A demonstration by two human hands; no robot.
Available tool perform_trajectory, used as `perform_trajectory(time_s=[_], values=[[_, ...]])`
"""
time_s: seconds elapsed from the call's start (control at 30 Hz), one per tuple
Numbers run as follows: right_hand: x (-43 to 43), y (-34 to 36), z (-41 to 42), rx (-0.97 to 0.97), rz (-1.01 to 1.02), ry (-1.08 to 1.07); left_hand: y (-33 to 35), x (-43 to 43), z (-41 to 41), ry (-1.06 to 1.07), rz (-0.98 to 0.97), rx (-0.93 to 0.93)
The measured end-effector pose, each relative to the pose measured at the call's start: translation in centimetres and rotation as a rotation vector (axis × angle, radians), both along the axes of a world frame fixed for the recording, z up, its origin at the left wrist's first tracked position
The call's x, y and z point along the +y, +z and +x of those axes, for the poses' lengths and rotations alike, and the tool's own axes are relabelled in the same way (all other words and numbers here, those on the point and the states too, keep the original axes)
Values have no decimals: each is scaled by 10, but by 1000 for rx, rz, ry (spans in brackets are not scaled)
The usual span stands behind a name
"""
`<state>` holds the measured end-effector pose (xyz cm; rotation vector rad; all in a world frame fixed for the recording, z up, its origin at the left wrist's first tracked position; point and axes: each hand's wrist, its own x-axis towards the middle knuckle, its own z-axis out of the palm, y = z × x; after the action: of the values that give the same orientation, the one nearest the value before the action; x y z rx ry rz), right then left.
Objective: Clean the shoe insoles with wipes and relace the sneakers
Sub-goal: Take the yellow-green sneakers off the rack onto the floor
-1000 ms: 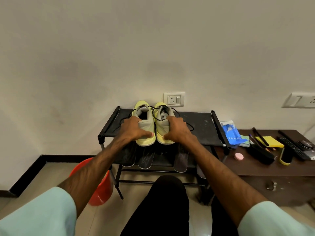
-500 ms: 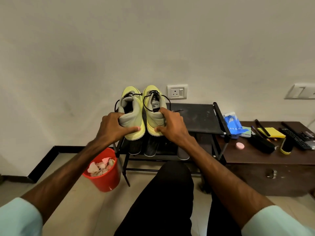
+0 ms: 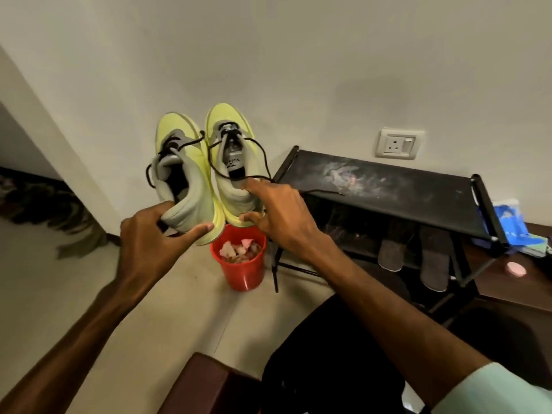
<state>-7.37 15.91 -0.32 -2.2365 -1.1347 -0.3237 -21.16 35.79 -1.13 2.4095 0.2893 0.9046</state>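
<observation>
Sneakers (image 3: 194, 180) are pointing toes away, past the rack's (image 3: 388, 180) left edge; my left hand (image 3: 146, 234) and right hand (image 3: 280, 213) are clamping their heels.

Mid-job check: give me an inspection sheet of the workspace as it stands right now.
Surface: rack top black, dust-smudged; what looks like a lace trails onto it.
Job's things: left sneaker and right sneaker held in the air left of the rack, above the bucket, laces loose; insoles on the lower shelf.
Clutter: red bucket on the floor, holding crumpled wipes; blue pack and pink disc right of the rack.
Grippers: left hand grips the left sneaker's heel; right hand pinches the right sneaker's heel.
Cables: nothing seen.
Surroundings: wall socket; tiled floor.
</observation>
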Motion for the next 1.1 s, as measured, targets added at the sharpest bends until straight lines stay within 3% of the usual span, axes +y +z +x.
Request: perform_trajectory(time_s=[0.23, 0.4, 0.57, 0.67, 0.83, 1.1], values=[[67, -36, -39, 211, -93, 182, -17, 40, -79, 159, -27, 194], [102, -107, -59, 411, -215, 303, -54, 55, -111, 265, -94, 477], [102, -190, -65, 669, -357, 257, -115, 63, -95, 277, -176, 767], [90, -213, -61, 729, -454, 249, -151, 54, -79, 234, -250, 875], [75, -240, -47, 798, -649, 221, -211, 43, -58, 175, -360, 991], [85, -294, -17, 839, -769, -10, -312, 33, -29, 227, -505, 1080]])
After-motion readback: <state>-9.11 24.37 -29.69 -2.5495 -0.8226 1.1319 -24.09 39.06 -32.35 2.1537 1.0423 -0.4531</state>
